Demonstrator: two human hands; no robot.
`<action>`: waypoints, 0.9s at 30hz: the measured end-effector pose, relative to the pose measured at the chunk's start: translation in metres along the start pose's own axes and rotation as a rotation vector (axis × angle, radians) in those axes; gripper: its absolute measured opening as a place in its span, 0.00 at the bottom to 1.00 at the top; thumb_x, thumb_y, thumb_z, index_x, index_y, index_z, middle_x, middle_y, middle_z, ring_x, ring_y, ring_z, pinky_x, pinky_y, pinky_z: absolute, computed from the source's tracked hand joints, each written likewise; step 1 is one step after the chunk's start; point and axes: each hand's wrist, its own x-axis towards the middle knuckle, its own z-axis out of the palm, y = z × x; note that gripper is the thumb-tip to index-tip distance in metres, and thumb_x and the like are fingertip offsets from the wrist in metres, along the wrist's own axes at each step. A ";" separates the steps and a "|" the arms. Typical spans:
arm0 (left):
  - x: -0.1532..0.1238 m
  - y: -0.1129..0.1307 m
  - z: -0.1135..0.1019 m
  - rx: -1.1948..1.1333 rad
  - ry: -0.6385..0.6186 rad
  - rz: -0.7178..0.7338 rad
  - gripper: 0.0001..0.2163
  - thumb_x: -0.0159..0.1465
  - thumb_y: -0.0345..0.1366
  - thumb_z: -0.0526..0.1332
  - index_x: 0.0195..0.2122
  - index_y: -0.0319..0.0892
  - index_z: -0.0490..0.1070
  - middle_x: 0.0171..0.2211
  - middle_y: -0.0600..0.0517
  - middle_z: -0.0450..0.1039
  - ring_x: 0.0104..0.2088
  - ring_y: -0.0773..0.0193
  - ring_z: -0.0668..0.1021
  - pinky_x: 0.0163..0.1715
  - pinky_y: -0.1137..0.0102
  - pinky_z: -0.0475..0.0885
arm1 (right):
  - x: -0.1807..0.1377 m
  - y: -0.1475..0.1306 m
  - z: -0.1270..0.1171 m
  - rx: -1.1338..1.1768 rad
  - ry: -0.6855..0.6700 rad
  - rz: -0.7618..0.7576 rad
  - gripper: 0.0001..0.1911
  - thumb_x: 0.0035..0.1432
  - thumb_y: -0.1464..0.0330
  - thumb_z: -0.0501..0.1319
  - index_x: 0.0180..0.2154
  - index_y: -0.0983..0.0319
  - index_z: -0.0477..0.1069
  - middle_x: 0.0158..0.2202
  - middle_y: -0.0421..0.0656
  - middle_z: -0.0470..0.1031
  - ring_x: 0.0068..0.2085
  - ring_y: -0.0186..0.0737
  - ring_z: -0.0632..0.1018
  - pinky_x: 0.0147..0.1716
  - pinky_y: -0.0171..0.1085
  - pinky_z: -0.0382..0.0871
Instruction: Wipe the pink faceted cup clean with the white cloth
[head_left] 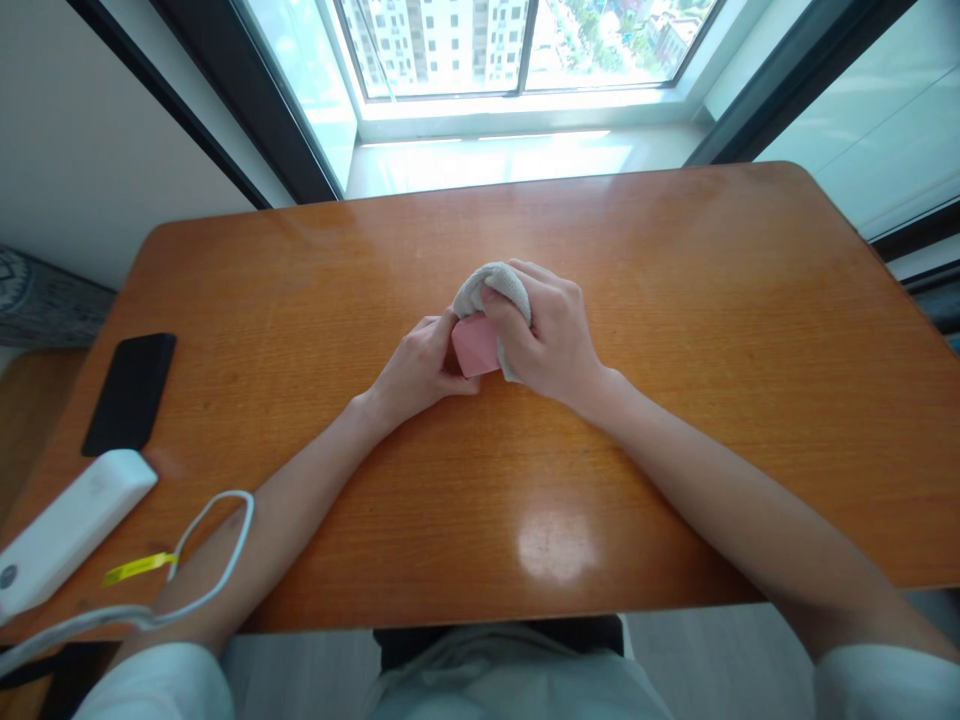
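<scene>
Above the middle of the wooden table (pixel 360 280), both hands meet at a small pink block-shaped object (pixel 476 345). What kind of object it is I cannot tell. My left hand (pixel 420 365) grips its left side, thumb and fingers around it. A pale grey cloth (pixel 491 285) is bunched in my right hand (pixel 551 330), whose fingers are closed on it. The cloth lies against the top and right side of the pink object, hiding part of it.
At the table's left side lie a black phone (pixel 129 393) and a white power strip (pixel 79 530). Its white cable (pixel 244 540) with a yellow tag (pixel 139 568) loops over my left forearm. A window (pixel 525 50) is beyond the far edge.
</scene>
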 end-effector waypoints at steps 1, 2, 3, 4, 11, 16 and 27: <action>0.000 0.001 0.000 0.000 0.000 -0.006 0.28 0.53 0.33 0.75 0.55 0.45 0.70 0.43 0.49 0.80 0.43 0.50 0.82 0.45 0.57 0.80 | 0.000 0.001 0.000 0.021 0.005 0.002 0.21 0.79 0.60 0.51 0.41 0.54 0.81 0.39 0.45 0.83 0.42 0.49 0.79 0.47 0.47 0.72; 0.000 0.001 -0.001 0.002 -0.002 -0.012 0.28 0.53 0.33 0.75 0.55 0.45 0.70 0.44 0.49 0.80 0.43 0.50 0.82 0.46 0.57 0.80 | -0.001 0.002 0.000 0.044 0.008 0.001 0.21 0.80 0.59 0.51 0.41 0.53 0.81 0.39 0.45 0.83 0.42 0.49 0.80 0.48 0.47 0.73; 0.000 0.002 -0.001 0.003 -0.006 -0.016 0.28 0.53 0.33 0.75 0.55 0.45 0.70 0.44 0.49 0.80 0.44 0.50 0.82 0.46 0.58 0.80 | -0.001 0.003 0.000 0.069 0.012 -0.001 0.22 0.80 0.58 0.50 0.40 0.53 0.81 0.40 0.45 0.83 0.43 0.49 0.80 0.48 0.48 0.73; 0.000 0.002 -0.002 0.003 -0.008 -0.017 0.28 0.53 0.33 0.75 0.55 0.45 0.70 0.44 0.49 0.80 0.44 0.50 0.82 0.46 0.58 0.79 | -0.001 0.003 0.000 0.094 0.016 -0.003 0.23 0.80 0.57 0.50 0.40 0.53 0.81 0.40 0.46 0.83 0.43 0.50 0.81 0.49 0.48 0.74; 0.000 0.003 -0.002 -0.011 0.010 0.003 0.29 0.56 0.33 0.74 0.58 0.44 0.69 0.42 0.51 0.80 0.41 0.54 0.82 0.44 0.62 0.78 | -0.001 0.015 0.006 0.265 0.104 -0.041 0.25 0.79 0.50 0.52 0.38 0.54 0.81 0.37 0.45 0.83 0.42 0.49 0.82 0.48 0.48 0.77; 0.000 0.004 -0.003 -0.022 0.012 0.007 0.30 0.56 0.31 0.72 0.60 0.44 0.69 0.42 0.51 0.80 0.40 0.56 0.81 0.44 0.64 0.77 | 0.000 0.022 0.011 0.334 0.157 -0.067 0.25 0.79 0.50 0.54 0.37 0.56 0.80 0.36 0.44 0.82 0.40 0.46 0.81 0.45 0.46 0.78; 0.000 0.003 -0.001 -0.014 0.017 0.015 0.32 0.57 0.31 0.72 0.64 0.44 0.69 0.45 0.49 0.81 0.43 0.55 0.82 0.46 0.63 0.78 | -0.003 0.031 0.013 0.465 0.167 0.044 0.27 0.76 0.45 0.56 0.36 0.57 0.80 0.33 0.43 0.79 0.39 0.46 0.81 0.39 0.44 0.77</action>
